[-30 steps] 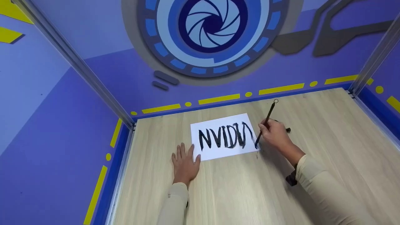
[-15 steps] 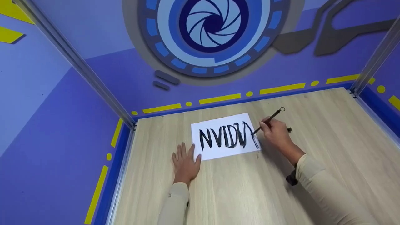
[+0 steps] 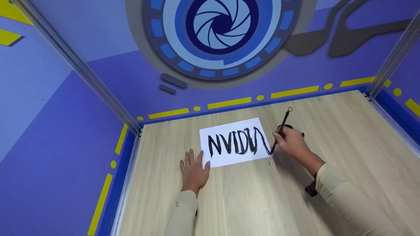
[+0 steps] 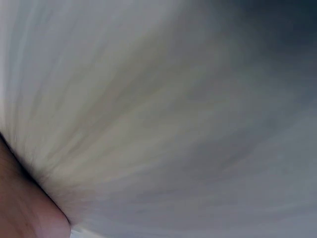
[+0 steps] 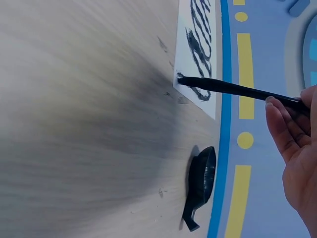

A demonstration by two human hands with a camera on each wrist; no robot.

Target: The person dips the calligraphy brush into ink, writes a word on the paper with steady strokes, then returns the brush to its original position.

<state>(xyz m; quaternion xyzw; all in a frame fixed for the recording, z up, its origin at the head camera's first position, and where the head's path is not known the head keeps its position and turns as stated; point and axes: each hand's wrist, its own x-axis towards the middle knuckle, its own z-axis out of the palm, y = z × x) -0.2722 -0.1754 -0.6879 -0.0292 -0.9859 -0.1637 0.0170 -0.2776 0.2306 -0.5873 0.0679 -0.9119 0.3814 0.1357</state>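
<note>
A white sheet of paper (image 3: 226, 161) lies on the table, bearing black brushed letters (image 3: 234, 141) that read NVIDI and an arch-like last stroke. My left hand (image 3: 194, 172) rests flat at the sheet's lower left corner with its fingers spread. In my right hand (image 3: 290, 141) I grip a slim black brush (image 3: 283, 124) with a small ring at its top end. The brush tip touches the paper near its lower right corner, as the right wrist view also shows. Only skin at one corner (image 4: 29, 203) and blurred tabletop appear in the left wrist view.
Beyond my right hand sits a small black dish with a stubby handle (image 5: 200, 178), mostly hidden in the head view. Dark smudges (image 5: 163, 44) mark the wood near the paper. Blue and purple panels (image 3: 111, 85) wall the table at the back and sides.
The brush tip went up to the middle of the paper's right edge, then came back down to the lower right corner. The last letter's right leg looks darker. My left hand stays in place.
</note>
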